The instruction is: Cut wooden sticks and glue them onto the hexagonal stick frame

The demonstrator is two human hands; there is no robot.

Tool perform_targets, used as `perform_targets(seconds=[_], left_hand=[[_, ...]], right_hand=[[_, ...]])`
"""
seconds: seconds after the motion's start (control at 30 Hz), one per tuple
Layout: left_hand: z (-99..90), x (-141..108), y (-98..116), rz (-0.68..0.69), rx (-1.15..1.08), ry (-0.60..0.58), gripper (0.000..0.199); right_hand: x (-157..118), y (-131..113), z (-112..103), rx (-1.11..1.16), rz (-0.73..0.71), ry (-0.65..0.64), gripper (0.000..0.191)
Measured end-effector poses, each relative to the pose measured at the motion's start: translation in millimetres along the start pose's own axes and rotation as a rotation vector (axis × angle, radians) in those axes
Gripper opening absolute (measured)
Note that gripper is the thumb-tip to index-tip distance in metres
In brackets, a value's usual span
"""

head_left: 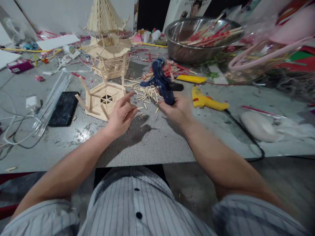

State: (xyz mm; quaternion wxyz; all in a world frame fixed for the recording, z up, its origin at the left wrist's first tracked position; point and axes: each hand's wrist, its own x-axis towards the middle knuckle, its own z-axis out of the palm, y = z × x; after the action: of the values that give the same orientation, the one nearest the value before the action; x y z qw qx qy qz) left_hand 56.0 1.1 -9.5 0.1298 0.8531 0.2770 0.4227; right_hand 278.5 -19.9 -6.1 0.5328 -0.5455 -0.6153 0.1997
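My left hand (121, 115) is closed in a pinch on a short wooden stick (139, 108), with its index finger stretched forward. Close beside it on the table sits a six-sided frame of wooden sticks (94, 89), several posts rising from its corners. In my right hand (177, 110) is a dark blue hand tool (161, 77) with curved arms and a black end, blurred; its exact kind is unclear. Between the hands lies a scatter of short cut stick pieces (147, 94). Behind the frame stands a taller stick-built pagoda (107, 50).
A steel bowl (197, 54) of red-wrapped chopsticks stands at the back right. A yellow glue gun (209, 102) with a black cord and a yellow utility knife (191, 79) lie right of the tool. On the left are a black phone (63, 108) and white cables (14, 114).
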Motion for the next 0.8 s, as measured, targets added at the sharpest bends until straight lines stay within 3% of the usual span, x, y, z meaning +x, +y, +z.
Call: perform_targets(seconds=[0.1, 0.23, 0.47, 0.63, 0.73, 0.8], left_hand=[[0.9, 1, 6, -0.060, -0.150, -0.070, 0.032], [4.5, 5, 13, -0.203, -0.402, -0.115, 0.034], [5.9, 20, 29, -0.380, -0.759, -0.192, 0.035], [7.2, 26, 31, -0.557, -0.595, -0.209, 0.018], [13.7, 28, 21, -0.653, -0.476, -0.158, 0.013], [18.1, 33, 13, -0.631, -0.393, -0.121, 0.013]], right_hand=[[0, 4, 0, -0.137, -0.101, -0.027, 0.009], [-3, 6, 1, -0.221, -0.209, -0.112, 0.028], [-5, 13, 6, -0.315, -0.286, -0.133, 0.047], [-1, 12, 2, -0.220, -0.228, -0.025, 0.035], [4, 8, -2, -0.142, -0.098, 0.154, 0.025], [8, 7, -4, -0.066, -0.028, 0.264, 0.022]])
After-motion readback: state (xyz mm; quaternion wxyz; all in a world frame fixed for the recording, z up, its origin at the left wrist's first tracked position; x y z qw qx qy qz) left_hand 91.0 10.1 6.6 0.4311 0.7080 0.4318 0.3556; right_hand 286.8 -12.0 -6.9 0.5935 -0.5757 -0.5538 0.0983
